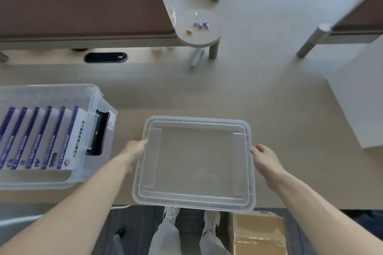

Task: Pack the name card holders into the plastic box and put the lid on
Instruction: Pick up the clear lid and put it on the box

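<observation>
left hand [134, 149] + right hand [267, 161] grip 1 lid [194, 163] | 1 box [94, 97]: 6 card holders [62, 136]

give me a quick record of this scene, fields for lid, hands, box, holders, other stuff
lid: translucent rectangular plastic lid, held flat over the table's near edge, not on the box
left hand: left hand grips the lid's left edge
right hand: right hand grips the lid's right edge
box: clear plastic box, open, at left on the beige table
holders: white and purple name card holders, standing in a row inside the box
other: small coloured pieces on a round shelf; brown cardboard box on the floor
</observation>
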A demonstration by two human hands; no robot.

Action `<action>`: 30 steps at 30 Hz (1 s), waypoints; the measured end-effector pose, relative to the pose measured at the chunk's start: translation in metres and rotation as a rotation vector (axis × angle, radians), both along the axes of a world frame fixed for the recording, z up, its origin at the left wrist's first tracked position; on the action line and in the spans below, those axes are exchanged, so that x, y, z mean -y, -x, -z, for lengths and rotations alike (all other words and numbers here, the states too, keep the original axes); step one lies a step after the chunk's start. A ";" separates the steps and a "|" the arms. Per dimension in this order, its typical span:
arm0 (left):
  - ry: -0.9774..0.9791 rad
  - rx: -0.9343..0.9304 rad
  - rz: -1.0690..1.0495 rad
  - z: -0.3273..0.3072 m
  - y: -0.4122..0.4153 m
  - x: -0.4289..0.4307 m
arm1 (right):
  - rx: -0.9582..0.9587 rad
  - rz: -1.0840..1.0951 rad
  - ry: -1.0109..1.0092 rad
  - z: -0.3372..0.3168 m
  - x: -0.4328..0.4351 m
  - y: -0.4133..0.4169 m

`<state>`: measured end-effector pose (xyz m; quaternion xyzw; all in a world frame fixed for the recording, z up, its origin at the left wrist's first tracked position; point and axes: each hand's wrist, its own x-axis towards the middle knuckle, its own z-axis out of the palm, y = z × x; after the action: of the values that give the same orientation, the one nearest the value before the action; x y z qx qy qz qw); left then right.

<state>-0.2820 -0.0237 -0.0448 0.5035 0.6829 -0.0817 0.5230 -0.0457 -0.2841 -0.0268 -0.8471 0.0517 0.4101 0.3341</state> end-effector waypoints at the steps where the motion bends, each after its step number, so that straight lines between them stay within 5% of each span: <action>1: 0.007 -0.007 -0.007 0.006 0.001 0.001 | -0.015 -0.009 0.014 0.007 0.000 0.001; 11: -0.032 0.028 -0.123 0.024 -0.001 0.003 | -0.037 0.059 0.030 0.022 -0.008 0.000; 21: -0.307 0.337 -0.041 -0.150 -0.035 -0.051 | 0.227 0.069 -0.304 -0.126 -0.045 -0.045; 30: -0.610 0.562 -0.187 -0.281 0.066 -0.129 | 0.323 0.002 -0.682 -0.240 -0.137 0.009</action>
<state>-0.3479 0.1051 0.2365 0.5737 0.5494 0.3123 0.5211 -0.0543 -0.1471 0.2132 -0.7409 -0.1402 0.2648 0.6011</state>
